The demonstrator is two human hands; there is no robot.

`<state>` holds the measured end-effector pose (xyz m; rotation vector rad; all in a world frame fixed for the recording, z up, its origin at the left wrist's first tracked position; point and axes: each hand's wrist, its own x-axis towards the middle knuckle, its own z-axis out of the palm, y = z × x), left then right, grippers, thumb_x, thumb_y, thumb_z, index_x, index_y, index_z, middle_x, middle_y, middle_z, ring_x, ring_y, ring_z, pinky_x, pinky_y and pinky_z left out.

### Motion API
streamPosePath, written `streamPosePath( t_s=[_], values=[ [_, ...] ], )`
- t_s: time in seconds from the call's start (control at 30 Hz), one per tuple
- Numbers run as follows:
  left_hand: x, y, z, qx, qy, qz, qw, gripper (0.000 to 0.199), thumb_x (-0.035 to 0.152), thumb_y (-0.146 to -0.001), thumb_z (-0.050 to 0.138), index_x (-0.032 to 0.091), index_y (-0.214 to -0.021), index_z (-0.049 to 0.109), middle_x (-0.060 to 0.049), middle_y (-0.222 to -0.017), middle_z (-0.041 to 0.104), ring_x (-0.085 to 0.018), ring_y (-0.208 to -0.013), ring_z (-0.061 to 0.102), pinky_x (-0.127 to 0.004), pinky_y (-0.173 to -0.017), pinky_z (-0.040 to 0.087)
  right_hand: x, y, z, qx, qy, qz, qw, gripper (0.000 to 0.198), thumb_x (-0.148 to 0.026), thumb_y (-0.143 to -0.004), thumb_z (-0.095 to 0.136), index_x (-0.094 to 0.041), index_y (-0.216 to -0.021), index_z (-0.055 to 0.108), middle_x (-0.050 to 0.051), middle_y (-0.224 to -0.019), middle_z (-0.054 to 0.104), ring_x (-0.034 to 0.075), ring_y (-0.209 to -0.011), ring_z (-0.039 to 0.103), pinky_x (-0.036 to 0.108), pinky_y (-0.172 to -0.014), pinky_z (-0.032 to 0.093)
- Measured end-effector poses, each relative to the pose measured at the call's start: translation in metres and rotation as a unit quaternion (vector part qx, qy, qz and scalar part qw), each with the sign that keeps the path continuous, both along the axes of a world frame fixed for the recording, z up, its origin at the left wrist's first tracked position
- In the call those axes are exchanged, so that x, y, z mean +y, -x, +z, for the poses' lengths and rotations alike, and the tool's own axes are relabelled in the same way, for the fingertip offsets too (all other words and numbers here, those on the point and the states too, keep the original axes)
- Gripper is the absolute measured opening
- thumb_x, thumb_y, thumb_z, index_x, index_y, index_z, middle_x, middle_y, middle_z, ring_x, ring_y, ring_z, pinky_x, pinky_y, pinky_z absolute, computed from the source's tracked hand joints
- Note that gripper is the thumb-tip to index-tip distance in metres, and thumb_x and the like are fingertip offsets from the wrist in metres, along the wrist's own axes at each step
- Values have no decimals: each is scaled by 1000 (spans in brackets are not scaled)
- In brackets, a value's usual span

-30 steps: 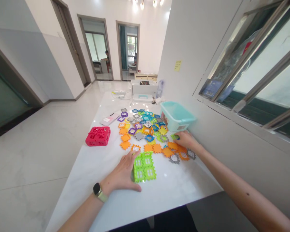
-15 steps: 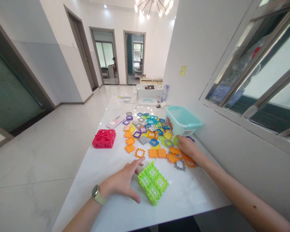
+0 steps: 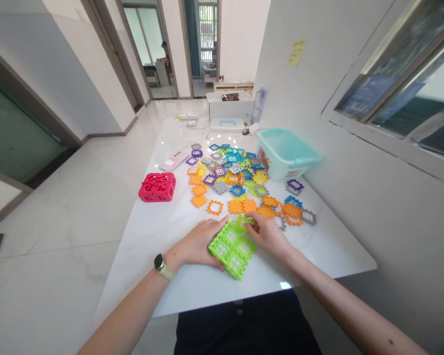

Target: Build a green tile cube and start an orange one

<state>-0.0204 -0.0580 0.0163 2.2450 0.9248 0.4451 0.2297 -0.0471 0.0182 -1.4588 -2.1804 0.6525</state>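
Note:
A lime-green block (image 3: pixel 232 249) built from interlocking tiles with window cutouts lies near the table's front edge. My left hand (image 3: pixel 200 242) grips its left side, fingers along the far edge and thumb on the near side. Between the fingertips of my right hand (image 3: pixel 268 234) is a single lime-green tile (image 3: pixel 243 223), held against the block's far edge; whether it is joined there I cannot tell. Several orange tiles (image 3: pixel 266 211) lie just beyond my right hand. A red block (image 3: pixel 157 187) of the same sort of tiles sits at the left.
Loose tiles of many colours (image 3: pixel 222 172) cover the middle of the white table (image 3: pixel 140 276). A turquoise tub (image 3: pixel 292 165) stands at right by the wall. A phone (image 3: pixel 173 161), a lidded box (image 3: pixel 227 124) and a clear bottle (image 3: pixel 258 106) are farther back.
My right hand has come back from the pile by the tub with a green tile to the block. My left hand has closed on the block. The view has tilted down.

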Motion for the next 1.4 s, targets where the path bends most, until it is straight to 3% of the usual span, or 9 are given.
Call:
streamPosePath(
  t_s=[0.13,0.33,0.5,0.67,1.13,1.4],
  values=[
    [2,-1,2,6,6,-16,1000,114,62,-57,81,25,-150,27,-11,-129,56,-33,-114,52,-44,-98,41,3,1,1,-17,-9,-2,1000,24,-25,-90,47,-15,-109,59,1,-64,62,15,-54,57,24,-54,36],
    [1,0,-4,10,-10,5,1000,119,64,-60,78,23,-153,18,-13,-127,55,-32,-112,52,-44,-97,41,3,10,4,-35,-24,-19,999,15,-22,-88,47,-17,-97,58,-1,-60,59,13,-50,51,24,-52,32],
    [-1,0,-6,19,-17,8,1000,122,67,-58,77,24,-154,15,-12,-126,55,-33,-112,51,-44,-97,41,2,16,5,-42,-26,7,999,11,-22,-88,45,-19,-87,55,0,-61,57,14,-52,50,24,-53,30],
    [-1,-2,-3,20,-12,1,1000,121,65,-60,77,25,-154,12,-11,-127,56,-32,-111,51,-43,-95,41,3,14,7,-57,-16,56,997,23,-21,-90,43,-20,-67,46,1,-60,54,13,-53,47,26,-55,29],
    [-5,-8,3,49,-54,2,997,122,66,-60,75,21,-154,11,-13,-124,56,-34,-113,49,-45,-97,40,3,10,4,-37,-19,67,997,21,-24,-93,39,-21,-72,42,1,-66,54,15,-60,49,26,-60,33],
    [-2,-7,-1,44,-40,-12,998,120,69,-58,75,22,-153,18,-12,-122,57,-33,-112,49,-42,-93,40,-2,11,3,-37,-15,52,998,25,-24,-91,41,-21,-66,40,-1,-56,48,12,-50,41,26,-54,27]
  ],
)
